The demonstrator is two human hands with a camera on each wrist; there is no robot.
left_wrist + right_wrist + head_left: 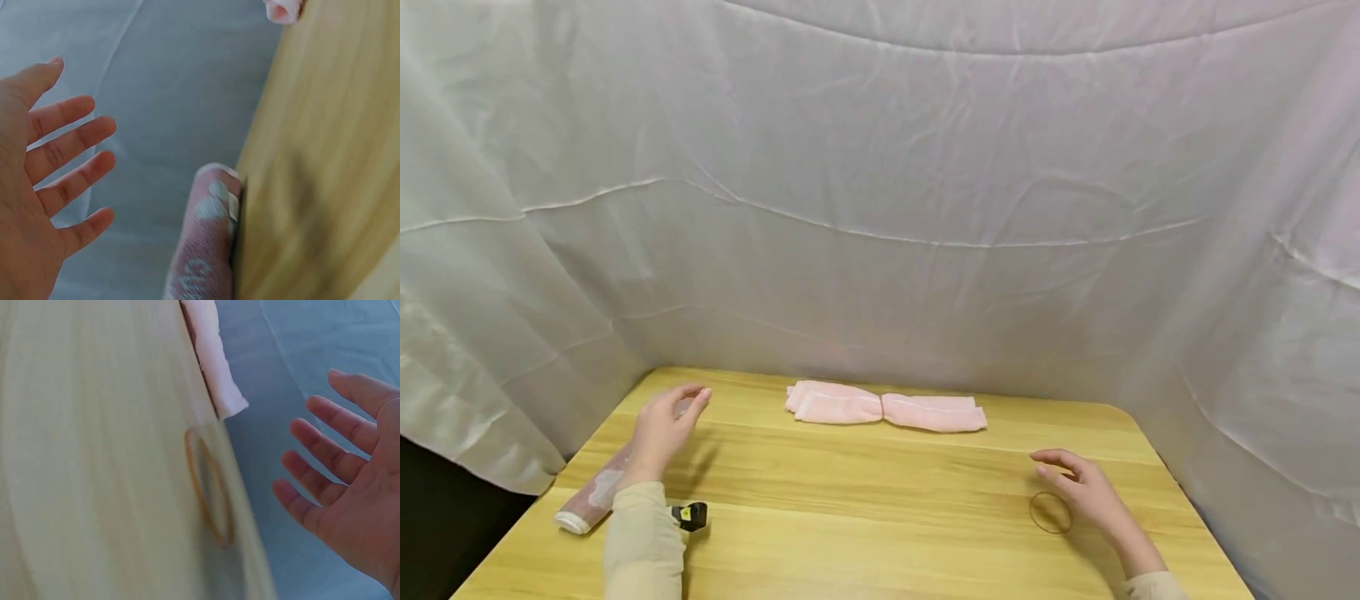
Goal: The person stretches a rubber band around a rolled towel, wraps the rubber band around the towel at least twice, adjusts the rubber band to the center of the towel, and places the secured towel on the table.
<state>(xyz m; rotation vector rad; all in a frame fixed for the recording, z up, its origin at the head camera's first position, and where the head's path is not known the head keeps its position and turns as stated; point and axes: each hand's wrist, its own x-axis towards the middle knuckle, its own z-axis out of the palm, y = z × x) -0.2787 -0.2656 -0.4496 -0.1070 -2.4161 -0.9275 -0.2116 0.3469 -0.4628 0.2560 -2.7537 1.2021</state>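
My left hand (662,429) is raised above the table's left side, fingers spread and relaxed, holding nothing. Partly behind that forearm in the head view lies a rolled pink towel (593,496) with pale patches; lettering shows on it (203,250) in the left wrist view. Over on the right, my right hand (1086,487) hovers with loose, parted fingers and nothing in them. Just beside it a thin brown rubber band (1050,531) lies on the wood, looking like an orange-brown loop in the right wrist view. Near the back edge sits a pink cloth bundle (842,402), cinched at its middle.
The light wood-grain table (865,508) has a rounded back right corner. Pale grey curtains (925,292) hang behind it and at both sides. A small black device (691,517) with a yellow mark sticks out from the left wrist.
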